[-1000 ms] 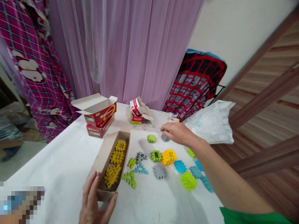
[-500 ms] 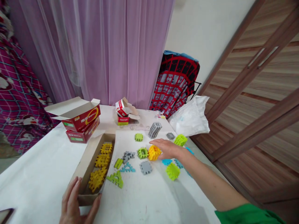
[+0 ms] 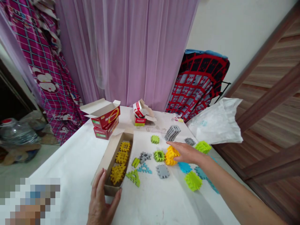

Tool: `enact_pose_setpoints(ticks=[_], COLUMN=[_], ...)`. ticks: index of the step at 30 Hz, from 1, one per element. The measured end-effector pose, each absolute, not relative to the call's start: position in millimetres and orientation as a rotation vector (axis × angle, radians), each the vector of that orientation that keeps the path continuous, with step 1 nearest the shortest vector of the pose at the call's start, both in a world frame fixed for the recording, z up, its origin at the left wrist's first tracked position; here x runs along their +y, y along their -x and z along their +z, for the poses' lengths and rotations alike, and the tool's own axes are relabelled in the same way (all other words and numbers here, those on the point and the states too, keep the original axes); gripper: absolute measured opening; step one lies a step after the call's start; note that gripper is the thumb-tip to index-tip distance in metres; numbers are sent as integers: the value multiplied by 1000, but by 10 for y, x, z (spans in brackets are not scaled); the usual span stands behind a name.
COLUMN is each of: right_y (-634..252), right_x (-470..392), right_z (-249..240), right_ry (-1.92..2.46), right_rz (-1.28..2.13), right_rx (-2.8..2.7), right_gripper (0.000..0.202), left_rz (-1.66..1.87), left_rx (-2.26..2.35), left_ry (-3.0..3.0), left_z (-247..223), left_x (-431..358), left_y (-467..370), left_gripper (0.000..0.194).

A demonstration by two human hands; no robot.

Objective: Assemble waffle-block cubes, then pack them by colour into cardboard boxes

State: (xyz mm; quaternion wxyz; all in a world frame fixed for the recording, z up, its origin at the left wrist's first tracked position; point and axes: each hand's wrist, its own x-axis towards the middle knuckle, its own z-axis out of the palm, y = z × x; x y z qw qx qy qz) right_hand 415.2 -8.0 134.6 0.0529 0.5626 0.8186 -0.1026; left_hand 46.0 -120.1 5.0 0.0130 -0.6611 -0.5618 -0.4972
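My left hand [image 3: 101, 198] grips the near end of a long open cardboard box [image 3: 103, 164], fingers along its left wall and thumb at the right corner. Yellow interlocking toy pieces [image 3: 122, 157] lie inside it. Farther right, my right hand [image 3: 184, 152] is around a stack of orange-yellow interlocking pieces [image 3: 172, 155], its thumb on the near side and fingers along the far side. Touching or very close to that stack is a green frame piece [image 3: 159, 156]. A flat grey square piece [image 3: 162, 171] lies just nearer to me.
Stacks of lime-green pieces [image 3: 193, 181], blue pieces [image 3: 185, 167] and grey window pieces [image 3: 172, 133] stand around my right hand. Green triangles [image 3: 133, 178] lie beside the box. Red cartons [image 3: 106, 120] and a white bag [image 3: 217, 122] are farther back.
The view has swung left, so everything appears shifted right. Both hands keep their places, the left at the cardboard box and the right at the orange-yellow stack.
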Motion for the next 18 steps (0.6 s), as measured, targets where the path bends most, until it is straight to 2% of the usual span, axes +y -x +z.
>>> enact_pose_setpoints(ticks=[4,9,14,18], right_y=[-3846,-2953,-2294,-2169], right_x=[71,420,790,1002], right_z=[1577,1764,1688,1530], right_ry=[-1606,-1094,-630,-434], right_rz=[-272,-92,-13,11], right_rx=[2691,3022,3049,3027], right_gripper=[78,70,57,54], left_rz=[-1551,-1557,-1523,-1550], left_rx=[-1737,-1744,-1655,-1667], left_ry=[2056,2071,2084,2002], left_z=[55,-4,-178,-249], left_x=[-1210,-1203,-1161,-1154], left_y=[-475,-443,-361,-413], left_gripper=[80,82,88,83])
